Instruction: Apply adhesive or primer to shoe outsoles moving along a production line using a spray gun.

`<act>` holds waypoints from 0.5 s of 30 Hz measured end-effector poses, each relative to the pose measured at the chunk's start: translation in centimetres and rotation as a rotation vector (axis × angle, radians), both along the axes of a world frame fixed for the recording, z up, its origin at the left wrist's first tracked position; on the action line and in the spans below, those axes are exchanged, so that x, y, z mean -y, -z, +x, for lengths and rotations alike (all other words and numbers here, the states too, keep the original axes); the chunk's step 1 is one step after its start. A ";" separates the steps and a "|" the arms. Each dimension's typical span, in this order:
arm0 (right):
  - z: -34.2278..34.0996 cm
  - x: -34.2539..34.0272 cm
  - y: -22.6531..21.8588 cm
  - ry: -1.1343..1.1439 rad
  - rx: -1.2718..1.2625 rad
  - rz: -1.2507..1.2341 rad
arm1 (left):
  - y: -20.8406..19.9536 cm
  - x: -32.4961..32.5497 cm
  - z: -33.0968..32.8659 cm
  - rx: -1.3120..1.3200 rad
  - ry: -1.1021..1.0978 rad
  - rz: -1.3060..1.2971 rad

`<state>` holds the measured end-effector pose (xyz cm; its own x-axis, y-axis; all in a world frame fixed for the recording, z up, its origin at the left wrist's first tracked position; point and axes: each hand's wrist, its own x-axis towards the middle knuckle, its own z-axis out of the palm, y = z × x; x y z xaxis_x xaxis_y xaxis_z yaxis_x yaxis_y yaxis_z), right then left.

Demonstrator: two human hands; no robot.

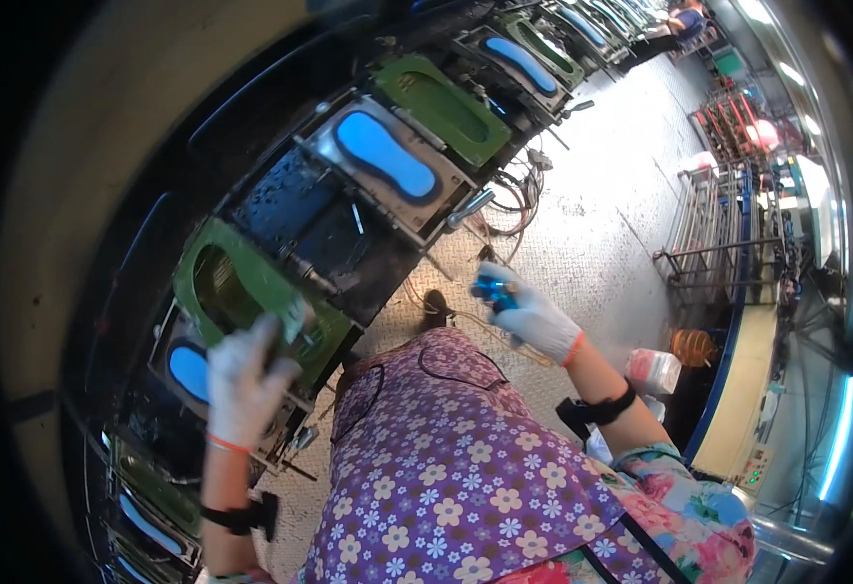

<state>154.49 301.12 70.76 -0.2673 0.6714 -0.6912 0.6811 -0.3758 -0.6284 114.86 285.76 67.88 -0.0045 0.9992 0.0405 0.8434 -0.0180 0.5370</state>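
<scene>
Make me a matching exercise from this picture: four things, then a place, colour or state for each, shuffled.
1. Left hand
2. Right hand
3. Apron
4. Forearm straps

A. Black
B. In front of a green frame
C. Purple with flowers
D. Gripping a blue handheld tool

Pairs: 1-B, 2-D, 3-C, 4-A

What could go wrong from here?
The left hand is close to the green mould, so it might get pinched if that shifted. The blue tool in the right hand could slip loose. The cord on the floor near the shoe might cause a trip.
</scene>
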 end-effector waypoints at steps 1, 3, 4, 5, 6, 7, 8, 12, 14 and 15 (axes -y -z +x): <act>2.6 -0.9 0.3 0.005 -0.011 -0.002 | 2.9 1.2 2.1 -0.066 -0.033 -0.008; 8.0 -2.6 1.4 0.231 -0.146 -0.035 | 9.5 3.4 5.7 -0.165 -0.109 -0.133; 9.8 -4.0 1.4 0.231 -0.157 -0.042 | 11.6 3.4 6.4 -0.202 -0.162 -0.250; 11.9 -5.4 1.3 0.297 -0.160 -0.028 | 11.7 1.5 7.0 -0.213 -0.158 -0.256; 13.8 -7.3 1.3 0.354 -0.165 -0.015 | 11.6 -0.7 7.7 -0.342 -0.080 -0.445; 15.8 -9.2 1.3 0.375 -0.212 -0.021 | 11.1 -3.1 8.8 -0.465 -0.007 -0.639; 17.6 -11.1 1.6 0.361 -0.221 -0.033 | 11.1 -6.8 9.5 -0.529 0.050 -0.691; 23.4 -18.3 2.4 0.443 -0.309 -0.031 | 10.1 -26.0 19.1 -0.250 -0.076 -0.126; 25.3 -22.2 2.5 0.381 -0.281 -0.054 | 11.4 -35.0 25.4 -0.208 -0.055 -0.072; 26.2 -24.0 2.4 0.359 -0.276 -0.082 | 12.3 -38.5 28.4 -0.242 -0.060 -0.054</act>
